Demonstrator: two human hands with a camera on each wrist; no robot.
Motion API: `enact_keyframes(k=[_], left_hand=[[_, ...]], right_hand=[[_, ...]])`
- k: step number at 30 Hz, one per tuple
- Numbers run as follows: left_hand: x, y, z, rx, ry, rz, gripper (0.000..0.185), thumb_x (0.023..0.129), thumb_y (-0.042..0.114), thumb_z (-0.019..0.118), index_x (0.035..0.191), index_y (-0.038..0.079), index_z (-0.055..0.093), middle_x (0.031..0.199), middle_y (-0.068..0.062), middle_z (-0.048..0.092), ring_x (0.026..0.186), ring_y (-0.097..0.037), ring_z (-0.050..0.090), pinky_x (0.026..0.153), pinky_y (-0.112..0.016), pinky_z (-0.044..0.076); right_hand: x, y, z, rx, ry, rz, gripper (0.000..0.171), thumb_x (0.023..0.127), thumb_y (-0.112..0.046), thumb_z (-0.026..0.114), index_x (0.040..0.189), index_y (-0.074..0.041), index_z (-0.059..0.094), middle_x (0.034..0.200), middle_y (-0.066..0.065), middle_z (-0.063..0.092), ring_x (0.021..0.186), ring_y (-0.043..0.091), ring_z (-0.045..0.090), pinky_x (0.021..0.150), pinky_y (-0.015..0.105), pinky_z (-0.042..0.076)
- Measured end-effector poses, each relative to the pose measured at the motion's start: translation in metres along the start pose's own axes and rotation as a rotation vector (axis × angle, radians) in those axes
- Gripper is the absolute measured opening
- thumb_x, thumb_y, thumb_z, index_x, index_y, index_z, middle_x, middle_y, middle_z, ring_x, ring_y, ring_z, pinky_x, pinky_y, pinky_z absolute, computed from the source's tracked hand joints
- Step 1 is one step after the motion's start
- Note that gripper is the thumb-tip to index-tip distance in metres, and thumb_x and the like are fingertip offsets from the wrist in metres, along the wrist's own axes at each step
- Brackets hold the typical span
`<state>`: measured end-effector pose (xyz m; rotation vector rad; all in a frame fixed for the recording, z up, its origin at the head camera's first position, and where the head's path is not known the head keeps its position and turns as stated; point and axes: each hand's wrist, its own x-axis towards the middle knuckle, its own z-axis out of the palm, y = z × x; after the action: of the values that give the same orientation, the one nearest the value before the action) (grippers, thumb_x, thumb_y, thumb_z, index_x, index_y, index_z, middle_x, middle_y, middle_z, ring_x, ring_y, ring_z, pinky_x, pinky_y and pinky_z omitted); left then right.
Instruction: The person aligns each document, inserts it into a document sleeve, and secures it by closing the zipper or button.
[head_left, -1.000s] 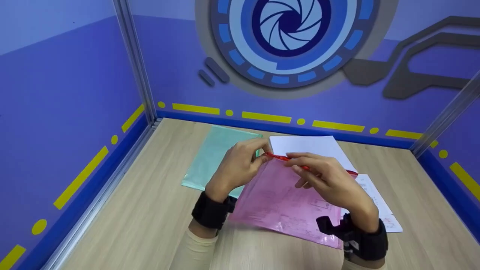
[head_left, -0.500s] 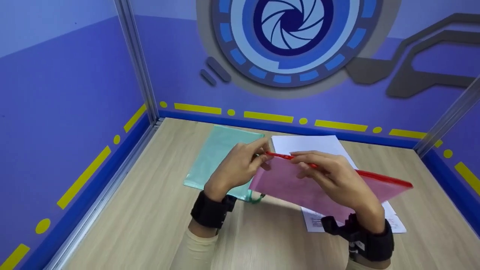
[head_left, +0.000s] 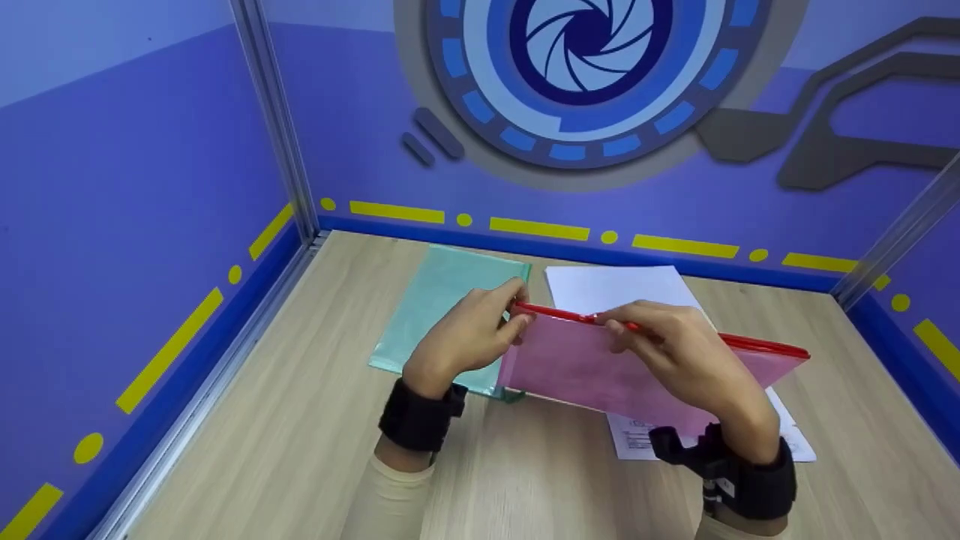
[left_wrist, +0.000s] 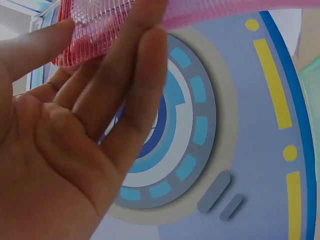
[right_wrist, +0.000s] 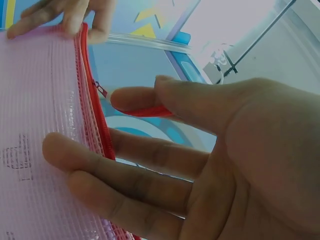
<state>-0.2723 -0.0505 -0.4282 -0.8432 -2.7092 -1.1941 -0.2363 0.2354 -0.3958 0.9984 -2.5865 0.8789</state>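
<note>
Both hands hold a pink mesh zip pouch (head_left: 585, 367) with a red zipper (head_left: 750, 345) up off the table, zipper edge uppermost. My left hand (head_left: 516, 313) pinches the pouch's left top corner (left_wrist: 90, 30). My right hand (head_left: 624, 324) pinches the red zipper near its middle. In the right wrist view the thumb and forefinger (right_wrist: 150, 107) close on a red piece beside the zipper (right_wrist: 92, 117), and the other fingers lie behind the mesh (right_wrist: 35, 120). Some printing shows through the mesh.
A green pouch (head_left: 439, 304) lies flat on the wooden table (head_left: 285, 420) left of the hands. A stack of white paper (head_left: 611, 285) lies behind the pouch, and a printed sheet (head_left: 791, 442) lies under it. Blue walls close the table on three sides.
The pink pouch has been lifted from lying flat on the table and now hangs raised between both hands. Its right end swung out to the right, uncovering the printed sheet.
</note>
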Motion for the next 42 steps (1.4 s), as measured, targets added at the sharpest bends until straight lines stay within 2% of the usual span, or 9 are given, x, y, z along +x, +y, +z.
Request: enact_keyframes(k=[2, 5, 7, 9, 13, 19, 28, 34, 42], left_hand=[[-0.001, 0.005, 0.004, 0.131, 0.064, -0.038, 0.019, 0.106, 0.025, 0.068, 0.118, 0.012, 0.064, 0.109, -0.004, 0.076, 0.086, -0.015, 0.069, 0.076, -0.03, 0.056], [-0.001, 0.015, 0.011, 0.324, 0.145, -0.084, 0.031, 0.101, 0.036, 0.073, 0.124, 0.015, 0.07, 0.115, -0.003, 0.075, 0.098, -0.02, 0.065, 0.088, -0.036, 0.054], [0.0, 0.023, 0.017, 0.387, 0.161, -0.068, 0.035, 0.1, 0.039, 0.074, 0.127, 0.016, 0.071, 0.12, -0.002, 0.073, 0.111, -0.022, 0.063, 0.098, -0.04, 0.052], [0.002, 0.029, 0.022, 0.417, 0.15, -0.018, 0.036, 0.101, 0.038, 0.073, 0.129, 0.016, 0.071, 0.123, -0.002, 0.071, 0.113, -0.024, 0.061, 0.101, -0.04, 0.05], [0.004, 0.031, 0.028, 0.434, 0.121, 0.057, 0.03, 0.105, 0.031, 0.069, 0.129, 0.014, 0.072, 0.117, -0.002, 0.071, 0.102, -0.022, 0.063, 0.092, -0.034, 0.054], [0.002, 0.025, 0.023, 0.406, 0.124, 0.069, 0.019, 0.104, 0.026, 0.07, 0.117, 0.015, 0.077, 0.1, -0.001, 0.071, 0.09, -0.019, 0.065, 0.081, -0.031, 0.055], [0.002, 0.023, 0.016, 0.306, 0.071, 0.1, 0.014, 0.106, 0.022, 0.067, 0.113, 0.017, 0.078, 0.102, 0.003, 0.075, 0.093, -0.016, 0.068, 0.084, -0.032, 0.057], [0.003, 0.023, 0.015, 0.271, 0.071, 0.104, 0.014, 0.106, 0.022, 0.067, 0.111, 0.017, 0.079, 0.102, 0.005, 0.076, 0.09, -0.014, 0.067, 0.083, -0.03, 0.056], [0.003, 0.021, 0.015, 0.256, 0.064, 0.086, 0.014, 0.106, 0.021, 0.066, 0.11, 0.018, 0.079, 0.102, 0.006, 0.076, 0.091, -0.013, 0.067, 0.084, -0.031, 0.056]], right_hand=[[0.002, -0.002, 0.003, -0.014, -0.004, 0.007, 0.023, 0.101, -0.004, 0.07, 0.121, -0.013, 0.078, 0.112, -0.004, 0.077, 0.088, 0.007, 0.074, 0.079, 0.029, 0.061], [0.005, -0.004, 0.006, -0.029, -0.004, 0.008, 0.023, 0.1, -0.004, 0.071, 0.12, -0.013, 0.078, 0.113, -0.003, 0.076, 0.089, 0.007, 0.072, 0.079, 0.029, 0.061], [0.007, -0.005, 0.008, -0.03, -0.002, 0.003, 0.023, 0.1, -0.003, 0.072, 0.12, -0.013, 0.079, 0.113, -0.002, 0.075, 0.09, 0.006, 0.07, 0.08, 0.029, 0.061], [0.008, -0.006, 0.009, -0.023, -0.001, -0.006, 0.023, 0.099, -0.001, 0.072, 0.119, -0.011, 0.079, 0.112, -0.001, 0.075, 0.09, 0.006, 0.07, 0.079, 0.029, 0.061], [0.009, -0.007, 0.012, -0.02, -0.007, -0.015, 0.022, 0.1, 0.0, 0.071, 0.118, -0.01, 0.078, 0.11, 0.002, 0.075, 0.087, 0.007, 0.069, 0.077, 0.028, 0.061], [0.01, -0.009, 0.012, -0.008, -0.011, -0.038, 0.023, 0.101, -0.002, 0.07, 0.121, -0.011, 0.078, 0.109, -0.001, 0.075, 0.081, 0.014, 0.071, 0.072, 0.026, 0.06], [0.008, -0.004, 0.009, 0.053, 0.005, -0.125, 0.019, 0.105, -0.008, 0.066, 0.12, -0.012, 0.077, 0.115, -0.004, 0.074, 0.08, 0.012, 0.071, 0.072, 0.024, 0.058], [0.007, -0.002, 0.006, 0.05, 0.021, -0.17, 0.02, 0.105, -0.007, 0.065, 0.12, -0.015, 0.077, 0.11, -0.005, 0.074, 0.075, 0.011, 0.067, 0.069, 0.021, 0.054], [0.006, 0.001, 0.004, 0.036, 0.036, -0.156, 0.022, 0.105, -0.005, 0.065, 0.119, -0.017, 0.077, 0.098, -0.007, 0.071, 0.074, 0.012, 0.063, 0.066, 0.021, 0.051]])
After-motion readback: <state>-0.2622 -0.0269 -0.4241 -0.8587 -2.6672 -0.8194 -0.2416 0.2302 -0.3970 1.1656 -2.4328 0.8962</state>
